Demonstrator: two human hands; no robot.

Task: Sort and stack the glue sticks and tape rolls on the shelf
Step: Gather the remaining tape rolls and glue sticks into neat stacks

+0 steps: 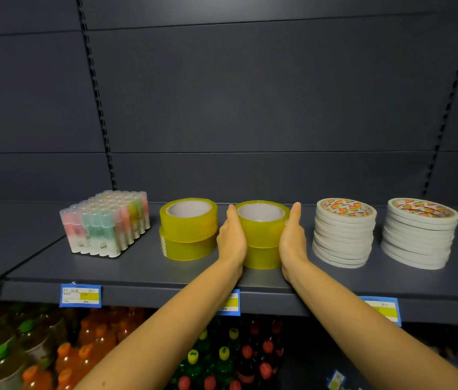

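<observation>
As hands (232,240) (292,239) press tape stack (261,235), shelf (137,268) ctr

No text, brand or number is showing sharply enough to read. Along the front lip of the dark grey metal shelf (143,266), a left blue price tag (80,295), a middle blue price tag (232,304) and a right blue price tag (385,309) are hanging. Each is carrying white and yellow fields with tiny print that is blurring out.

On the shelf's right part, the left stack of flat white tape rolls (344,235) and the right stack of flat white tape rolls (422,237) are showing orange-red printed top labels, illegible. On its left part, the clear-wrapped block of pastel glue sticks (104,223) is bearing small dark marks, unreadable. Below the shelf, a small blue and yellow tag (336,380) is blurring too.
</observation>
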